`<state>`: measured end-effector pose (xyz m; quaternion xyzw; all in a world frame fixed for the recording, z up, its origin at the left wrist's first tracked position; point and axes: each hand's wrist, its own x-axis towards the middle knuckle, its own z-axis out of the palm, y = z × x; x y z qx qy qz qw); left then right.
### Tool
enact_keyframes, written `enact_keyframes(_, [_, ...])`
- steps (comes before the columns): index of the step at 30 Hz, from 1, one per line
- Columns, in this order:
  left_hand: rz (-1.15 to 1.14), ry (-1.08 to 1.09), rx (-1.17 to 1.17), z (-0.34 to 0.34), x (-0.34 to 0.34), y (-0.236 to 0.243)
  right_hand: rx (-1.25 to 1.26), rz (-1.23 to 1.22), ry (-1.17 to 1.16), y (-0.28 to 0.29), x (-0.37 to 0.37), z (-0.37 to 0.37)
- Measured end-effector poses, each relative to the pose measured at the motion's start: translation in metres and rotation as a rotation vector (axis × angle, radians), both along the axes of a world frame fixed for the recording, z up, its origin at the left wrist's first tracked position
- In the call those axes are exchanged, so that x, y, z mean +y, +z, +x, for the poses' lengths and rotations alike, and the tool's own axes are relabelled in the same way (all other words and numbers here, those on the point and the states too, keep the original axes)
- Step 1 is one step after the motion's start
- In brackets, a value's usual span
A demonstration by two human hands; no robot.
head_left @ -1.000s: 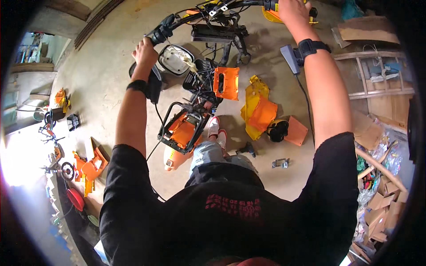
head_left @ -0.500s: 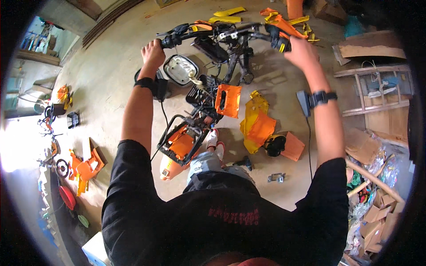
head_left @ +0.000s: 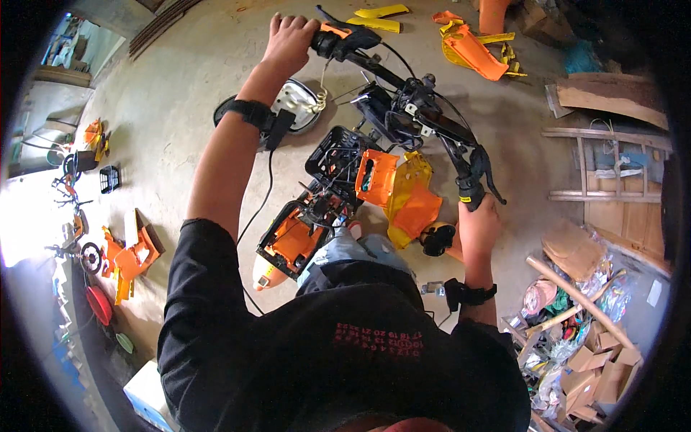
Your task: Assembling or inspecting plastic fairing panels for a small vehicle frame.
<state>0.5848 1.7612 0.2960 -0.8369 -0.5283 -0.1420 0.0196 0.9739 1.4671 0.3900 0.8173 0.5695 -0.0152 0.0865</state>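
Note:
A black handlebar [head_left: 455, 153] with cables and brake levers stretches slantwise in front of me, its left end far and its right end near. My left hand [head_left: 290, 45] is closed round the left grip at the far end. At the near end my right hand [head_left: 479, 227] is closed round the right grip. Below the bar is a stripped two-wheeler frame [head_left: 332, 201] with dangling wires, a black crate [head_left: 338, 153] and an orange panel [head_left: 376, 178]. Its orange tail part [head_left: 291, 241] lies left of my legs. Both wrists wear black straps.
Yellow and orange body panels [head_left: 414, 194] lie on the floor beside the frame. More orange panels [head_left: 471, 49] are at the back right. A white shell-like part [head_left: 296, 104] sits near my left wrist. On the right are a wooden ladder [head_left: 612, 196] and heaped cardboard [head_left: 597, 353].
The handlebar has swung clockwise, its left end going away from me and its right end coming nearer. Both hands have moved along with their grips.

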Motion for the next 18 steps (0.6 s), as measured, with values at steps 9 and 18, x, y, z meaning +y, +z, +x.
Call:
enact_keyframes(9, [0.065, 0.051, 0.088, 0.000, 0.010, 0.030, -0.057, 0.066, -0.051, 0.016, -0.006, -0.032])
enact_keyframes(18, [0.190, 0.066, 0.118, 0.002, 0.005, 0.060, -0.047, 0.124, -0.158, 0.028, -0.026, -0.038])
